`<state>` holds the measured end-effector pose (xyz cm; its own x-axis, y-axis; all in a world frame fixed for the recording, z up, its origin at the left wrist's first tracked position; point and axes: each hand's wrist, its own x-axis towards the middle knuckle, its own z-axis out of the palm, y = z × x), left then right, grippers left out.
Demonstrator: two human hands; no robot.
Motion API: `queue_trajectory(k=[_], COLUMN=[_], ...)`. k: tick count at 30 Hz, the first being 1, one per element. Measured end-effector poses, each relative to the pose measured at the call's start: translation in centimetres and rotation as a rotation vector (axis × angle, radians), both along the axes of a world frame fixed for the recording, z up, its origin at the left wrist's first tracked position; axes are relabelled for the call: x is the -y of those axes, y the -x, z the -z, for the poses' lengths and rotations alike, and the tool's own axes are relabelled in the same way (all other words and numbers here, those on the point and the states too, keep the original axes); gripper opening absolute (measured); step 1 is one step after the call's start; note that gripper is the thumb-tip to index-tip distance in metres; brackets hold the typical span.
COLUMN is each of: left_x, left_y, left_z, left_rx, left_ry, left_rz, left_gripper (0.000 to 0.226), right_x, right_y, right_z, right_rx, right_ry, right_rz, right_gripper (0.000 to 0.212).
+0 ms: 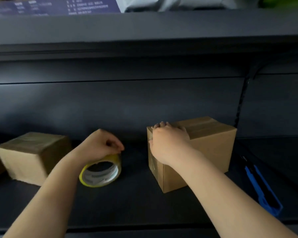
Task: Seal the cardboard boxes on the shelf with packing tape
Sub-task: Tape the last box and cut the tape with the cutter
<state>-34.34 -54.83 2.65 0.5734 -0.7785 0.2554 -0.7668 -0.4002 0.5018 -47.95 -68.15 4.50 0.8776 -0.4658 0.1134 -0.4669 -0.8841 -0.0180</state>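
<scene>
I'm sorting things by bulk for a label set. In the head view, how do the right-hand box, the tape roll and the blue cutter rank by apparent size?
1. Right-hand box, clearly largest.
2. Blue cutter: longer than the roll but slimmer, and nearer the camera, so unsure.
3. Tape roll.

Single head-worn wide-angle view, looking forward and slightly down into a dark shelf [144,200] bay from close range. Both forearms enter from the bottom edge; the underside of the upper shelf [144,31] fills the top of the frame. Edges show wide-angle bending.
</scene>
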Motion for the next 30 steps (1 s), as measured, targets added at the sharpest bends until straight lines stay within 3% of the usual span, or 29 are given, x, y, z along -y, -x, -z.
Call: queue_trajectory(k=[7, 10, 12, 17, 21, 24, 28, 30], left_x=[1.0, 1.1, 1.3, 2.2, 1.9, 1.9, 1.9, 1.7], left_y=[2.0, 3.1, 3.8, 4.7, 4.4, 4.3, 4.2, 3.9], left_z=[0.9, 1.2, 1.0, 1.4, 1.9, 1.8, 2.1, 2.0], left_rx=[0.036, 0.096, 0.108, 0.112, 0.134, 0.091, 0.011, 0.003], left_ry=[0.258, 0.318, 0.296, 0.155, 0.090, 0.098, 0.139, 0.187], left_rz=[0.016, 0.074, 0.129, 0.087, 0.007, 0.030, 0.089, 0.097], left_gripper=[0.031, 0.037, 0.042, 0.048, 0.076, 0.080, 0.080, 0.077], right_x=[-2.7, -1.7, -0.7, -0.1, 3.7, 8.7, 11.9, 12.4], right_y=[-1.9, -1.2, -0.6, -0.9, 2.5, 7.3, 10.6, 10.8], right_z=[0.2, 0.0, -0.5, 0.4, 0.2, 0.5, 2.0, 2.9], right_rx=[0.017, 0.147, 0.225, 0.073, 0.055, 0.122, 0.492, 0.595], right_ry=[-0.057, -0.088, -0.090, -0.061, -0.116, -0.090, -0.531, -0.749], right_rz=[0.157, 0.116, 0.088, 0.026, -0.123, -0.009, 0.053, 0.066], right_gripper=[0.061, 0.066, 0.066, 0.057, 0.064, 0.069, 0.045, 0.046])
